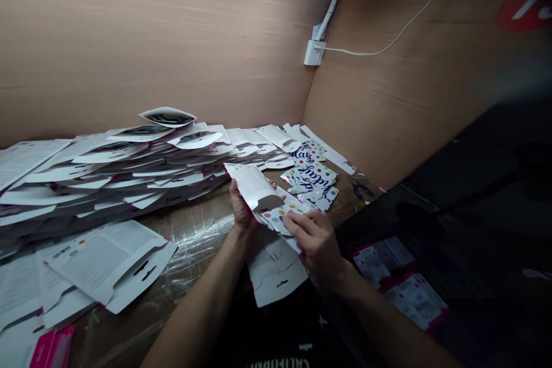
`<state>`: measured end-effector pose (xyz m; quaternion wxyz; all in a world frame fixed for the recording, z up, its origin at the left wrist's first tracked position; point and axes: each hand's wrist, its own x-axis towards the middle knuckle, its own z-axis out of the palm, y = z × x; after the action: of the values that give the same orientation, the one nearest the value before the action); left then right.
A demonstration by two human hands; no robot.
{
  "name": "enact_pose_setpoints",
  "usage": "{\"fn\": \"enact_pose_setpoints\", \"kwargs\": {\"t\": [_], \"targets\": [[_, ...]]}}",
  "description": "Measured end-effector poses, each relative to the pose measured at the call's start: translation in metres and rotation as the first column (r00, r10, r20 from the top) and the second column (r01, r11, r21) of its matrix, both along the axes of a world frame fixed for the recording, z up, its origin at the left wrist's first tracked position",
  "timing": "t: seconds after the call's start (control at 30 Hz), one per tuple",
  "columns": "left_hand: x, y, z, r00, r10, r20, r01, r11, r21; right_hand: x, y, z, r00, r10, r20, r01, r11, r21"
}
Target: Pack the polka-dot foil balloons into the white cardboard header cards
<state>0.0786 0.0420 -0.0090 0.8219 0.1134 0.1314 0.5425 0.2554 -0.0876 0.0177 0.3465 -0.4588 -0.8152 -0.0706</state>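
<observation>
My left hand (242, 210) grips the side of a white card envelope (250, 184), its fingers wrapped round the edges. At the envelope's mouth, my right hand (314, 238) pinches a folded polka-dot piece (276, 217), part of which sits under the envelope's flap. Whether that piece is foil or paper I cannot tell. Below both hands, another flat white envelope (276, 273) with a hang slot lies at the table's front edge. Just beyond my right hand is a pile of polka-dot pieces with blue script lettering (313, 181).
Stacked white envelopes (129, 164) line the back wall, some bulging. More flat envelopes (107, 261) lie at front left beside pink packs (52, 348). Scissors (360, 188) rest near the right wall. Boxes of packaged items (401, 282) stand low on the right. A cable hangs from a power socket (314, 53).
</observation>
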Motion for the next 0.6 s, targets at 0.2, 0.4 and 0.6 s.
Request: {"fn": "enact_pose_setpoints", "kwargs": {"t": [0.2,0.4,0.6], "targets": [[0.004,-0.01,-0.003,0.994,-0.106,-0.028,0.105,0.994,-0.039,-0.037,0.014,-0.018,0.999,-0.021,0.029,0.021,1.0,-0.013],[0.004,-0.011,0.002,0.997,-0.069,0.034,0.071,0.996,-0.046,-0.058,0.024,-0.022,0.998,0.045,-0.04,-0.043,0.998,0.038],[0.002,-0.01,0.007,0.998,-0.044,0.046,0.045,0.998,-0.031,-0.049,0.039,-0.038,0.997,0.066,0.027,-0.066,0.997,-0.027]]}}
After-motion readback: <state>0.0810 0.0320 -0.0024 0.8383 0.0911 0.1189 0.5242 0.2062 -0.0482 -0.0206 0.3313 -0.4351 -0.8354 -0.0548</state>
